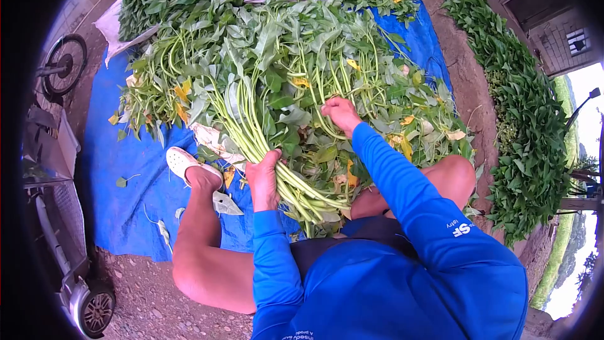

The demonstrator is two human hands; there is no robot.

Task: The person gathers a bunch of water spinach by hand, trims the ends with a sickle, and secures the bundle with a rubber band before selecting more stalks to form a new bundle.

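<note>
My left hand (263,179) is wrapped round a thick bundle of long green stems (242,127), its leafy tops pointing away from me and its cut ends lying near my lap. To the right, my right hand (340,115) has its fingers closed at a stem in the leafy pile (302,44); the fingertips are small in view. Yellow leaves (182,90) are mixed into the pile. Beneath the greens is a blue tarp (126,176).
A spoked wheel (65,66) stands at the far left, with a vehicle wheel (97,310) at the lower left. Leafy plants (522,119) run along the right. My sandalled foot (189,167) rests on the tarp.
</note>
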